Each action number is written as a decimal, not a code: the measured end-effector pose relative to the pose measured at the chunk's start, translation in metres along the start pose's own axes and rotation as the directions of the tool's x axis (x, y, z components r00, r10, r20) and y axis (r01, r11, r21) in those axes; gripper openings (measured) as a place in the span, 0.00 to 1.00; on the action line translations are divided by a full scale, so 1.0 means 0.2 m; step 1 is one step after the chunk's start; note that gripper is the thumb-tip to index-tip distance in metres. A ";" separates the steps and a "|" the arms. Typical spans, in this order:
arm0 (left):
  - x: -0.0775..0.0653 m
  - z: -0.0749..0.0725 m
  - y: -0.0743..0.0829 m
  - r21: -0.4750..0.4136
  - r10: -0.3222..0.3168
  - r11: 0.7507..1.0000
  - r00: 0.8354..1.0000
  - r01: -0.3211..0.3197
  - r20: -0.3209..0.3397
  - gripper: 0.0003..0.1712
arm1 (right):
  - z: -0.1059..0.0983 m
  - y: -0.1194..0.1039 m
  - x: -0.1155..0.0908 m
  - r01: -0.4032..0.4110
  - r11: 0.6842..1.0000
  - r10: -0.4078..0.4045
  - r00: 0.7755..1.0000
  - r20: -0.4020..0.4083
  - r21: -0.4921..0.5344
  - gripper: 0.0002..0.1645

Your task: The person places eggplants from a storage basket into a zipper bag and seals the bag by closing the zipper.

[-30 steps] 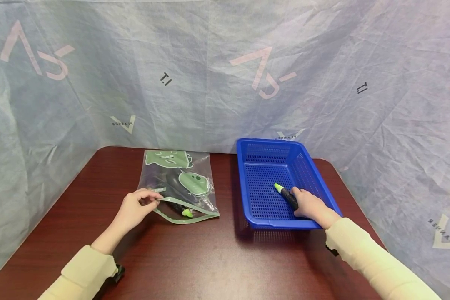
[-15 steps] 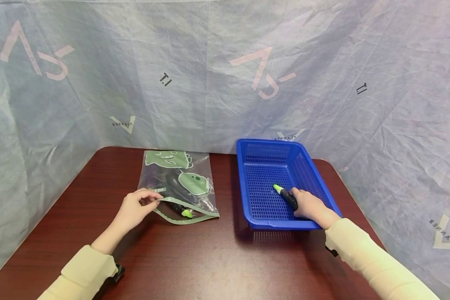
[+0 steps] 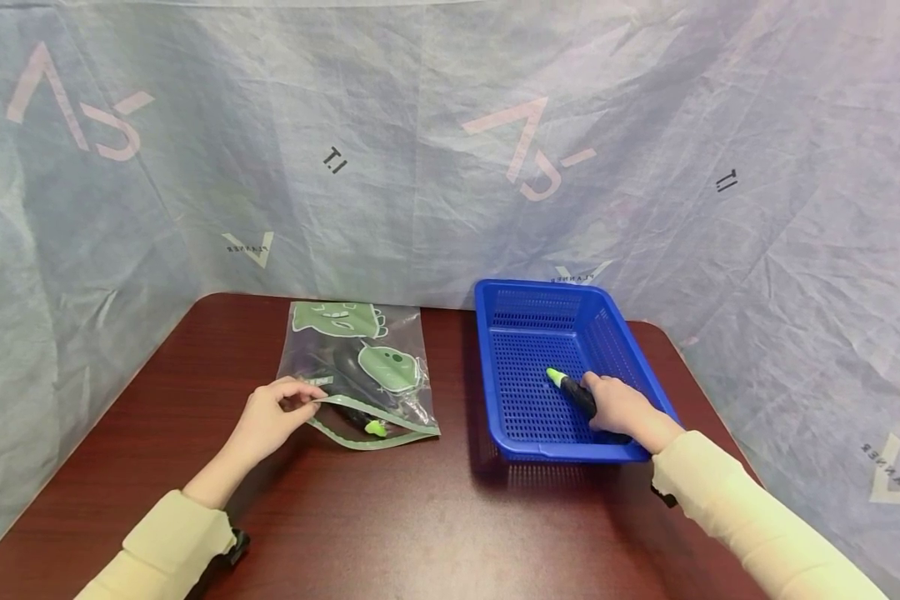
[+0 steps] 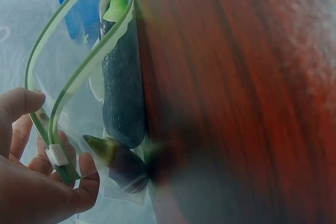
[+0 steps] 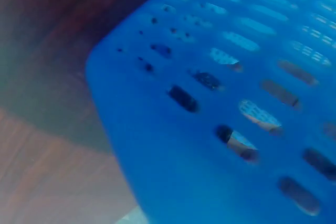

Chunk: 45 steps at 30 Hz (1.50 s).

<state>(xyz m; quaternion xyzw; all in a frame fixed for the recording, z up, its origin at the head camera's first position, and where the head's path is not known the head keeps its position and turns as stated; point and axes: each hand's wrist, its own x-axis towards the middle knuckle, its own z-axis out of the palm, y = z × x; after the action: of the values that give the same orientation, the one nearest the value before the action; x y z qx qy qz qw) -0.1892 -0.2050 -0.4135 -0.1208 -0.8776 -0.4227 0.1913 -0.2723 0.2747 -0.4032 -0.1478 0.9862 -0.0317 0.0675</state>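
Note:
At the left of the table lies a clear zip bag (image 3: 401, 396) with green cartoon prints and a green-edged mouth that gapes. My left hand (image 3: 273, 417) pinches the mouth's left corner; the left wrist view shows a white slider (image 4: 56, 155) there. Inside the bag are dark eggplants, one long with a bright green cap (image 4: 116, 6) and another with a yellowish-green tip (image 4: 97, 142). Over in the blue basket (image 3: 495, 400), my right hand (image 3: 618, 407) grips a dark eggplant (image 3: 579, 398) with a light green tip. Its lower end is hidden by the hand.
The basket's perforated wall (image 5: 173, 145) fills much of the right wrist view and hides the right hand there. Both stand on a dark red-brown wooden table (image 3: 420, 517). A grey printed cloth (image 3: 420, 150) hangs behind and at both sides.

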 end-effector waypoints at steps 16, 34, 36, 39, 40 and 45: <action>0.02 0.04 -0.15 -0.012 0.013 1.000 1.000 -0.013 0.000 0.10 | -0.17 -0.08 0.00 0.015 0.996 -0.024 0.995 0.101 0.089 0.36; 0.00 0.04 -0.14 0.101 0.071 0.992 0.997 -0.069 -0.012 0.12 | -0.29 -0.16 -0.03 0.082 0.987 -0.091 0.994 0.057 0.139 0.35; 0.00 0.04 -0.14 0.100 0.074 0.992 0.997 -0.072 -0.018 0.11 | -0.30 -0.17 -0.03 0.083 0.986 -0.091 0.995 0.050 0.143 0.36; 0.00 0.04 -0.14 0.094 0.073 0.993 0.997 -0.071 -0.022 0.11 | -0.32 -0.18 -0.03 0.090 0.985 -0.097 0.994 0.044 0.149 0.37; 0.00 0.04 -0.14 0.091 0.069 0.994 0.997 -0.067 -0.022 0.11 | -0.33 -0.19 -0.03 0.093 0.984 -0.100 0.994 0.041 0.151 0.37; 0.00 0.04 -0.16 0.025 0.052 0.998 0.999 -0.052 -0.007 0.11 | -0.37 -0.21 -0.04 0.112 0.981 -0.120 0.992 0.042 0.161 0.36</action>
<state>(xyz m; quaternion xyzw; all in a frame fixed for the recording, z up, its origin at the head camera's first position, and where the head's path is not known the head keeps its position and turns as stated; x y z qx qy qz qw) -0.2020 -0.2189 -0.4398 -0.1397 -0.8786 -0.4071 0.2070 -0.2633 0.2401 -0.3258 -0.1999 0.9682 -0.1103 0.1023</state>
